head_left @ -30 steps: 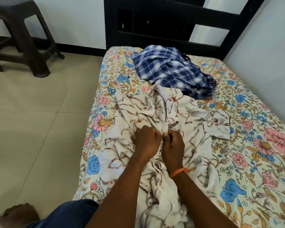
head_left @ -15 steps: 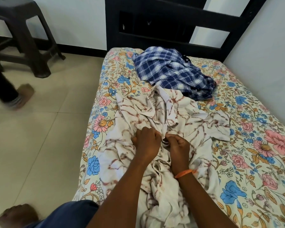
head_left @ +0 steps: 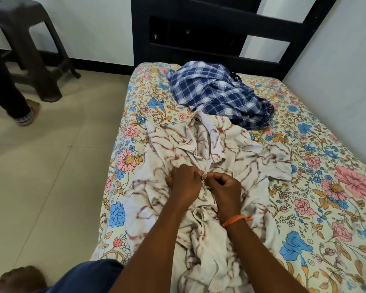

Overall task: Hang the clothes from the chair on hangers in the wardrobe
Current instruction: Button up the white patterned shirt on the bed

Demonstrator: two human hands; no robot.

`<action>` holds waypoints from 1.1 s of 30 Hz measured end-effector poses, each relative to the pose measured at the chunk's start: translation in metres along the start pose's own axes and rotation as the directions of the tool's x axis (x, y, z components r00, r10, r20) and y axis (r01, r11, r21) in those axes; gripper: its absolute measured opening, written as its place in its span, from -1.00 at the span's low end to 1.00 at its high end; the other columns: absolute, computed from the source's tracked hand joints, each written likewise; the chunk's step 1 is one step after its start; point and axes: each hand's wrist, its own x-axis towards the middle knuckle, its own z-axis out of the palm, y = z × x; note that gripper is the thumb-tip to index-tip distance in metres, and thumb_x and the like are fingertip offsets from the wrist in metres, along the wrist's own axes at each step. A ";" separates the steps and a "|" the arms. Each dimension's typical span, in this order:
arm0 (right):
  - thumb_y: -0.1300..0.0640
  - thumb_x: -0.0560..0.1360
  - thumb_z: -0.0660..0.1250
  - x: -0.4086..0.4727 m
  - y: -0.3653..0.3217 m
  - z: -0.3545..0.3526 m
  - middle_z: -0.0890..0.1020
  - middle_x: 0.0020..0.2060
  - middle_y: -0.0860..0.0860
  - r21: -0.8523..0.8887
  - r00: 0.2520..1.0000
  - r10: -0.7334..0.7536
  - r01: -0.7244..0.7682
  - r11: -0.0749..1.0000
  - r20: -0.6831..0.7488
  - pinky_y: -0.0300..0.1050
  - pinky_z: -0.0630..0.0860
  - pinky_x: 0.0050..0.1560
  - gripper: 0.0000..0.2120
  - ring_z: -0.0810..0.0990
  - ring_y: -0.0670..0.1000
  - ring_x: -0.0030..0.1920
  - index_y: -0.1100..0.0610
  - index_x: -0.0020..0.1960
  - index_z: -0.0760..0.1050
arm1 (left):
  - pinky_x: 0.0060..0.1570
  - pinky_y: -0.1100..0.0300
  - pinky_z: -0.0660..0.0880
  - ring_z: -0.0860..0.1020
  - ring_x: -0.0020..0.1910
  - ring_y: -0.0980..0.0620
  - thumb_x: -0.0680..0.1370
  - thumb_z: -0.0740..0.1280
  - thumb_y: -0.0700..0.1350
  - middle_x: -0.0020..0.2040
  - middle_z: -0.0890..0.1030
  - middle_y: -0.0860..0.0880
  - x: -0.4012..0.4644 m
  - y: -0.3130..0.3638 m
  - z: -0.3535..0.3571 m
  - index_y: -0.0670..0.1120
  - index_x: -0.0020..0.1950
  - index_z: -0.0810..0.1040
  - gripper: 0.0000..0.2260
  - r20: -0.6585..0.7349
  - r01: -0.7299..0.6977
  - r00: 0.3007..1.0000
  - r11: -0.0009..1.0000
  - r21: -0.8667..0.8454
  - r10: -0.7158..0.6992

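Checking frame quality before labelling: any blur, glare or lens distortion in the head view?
Head view: hands and white shirt sharp under even daylight, no glare; the passer-by's foot at left is motion-blurred; the wide lens bends the headboard and the wall edges; the bedsheet softens toward the lower right corner.

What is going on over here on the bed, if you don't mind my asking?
A person is working on a white patterned shirt spread on the bed. The left hand and right hand pinch its front opening together at mid-chest, apparently at a button. A blue checked shirt lies crumpled beyond it, untouched. No hanger or wardrobe is in view, so nothing appears hung yet. Someone else's leg shows beside the stool.
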 end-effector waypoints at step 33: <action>0.31 0.49 0.42 0.009 0.000 -0.003 0.70 -0.27 0.05 -0.058 0.990 0.084 -0.078 0.995 0.117 -0.18 0.58 -0.19 -0.91 0.64 -0.05 -0.24 0.21 -0.18 0.66 | 0.09 -0.01 0.38 0.52 0.15 -0.08 0.63 0.21 -0.05 0.00 0.58 0.03 -0.008 0.007 0.004 0.05 -0.07 0.61 -0.81 -0.111 0.045 0.993 0.981 0.189 -0.024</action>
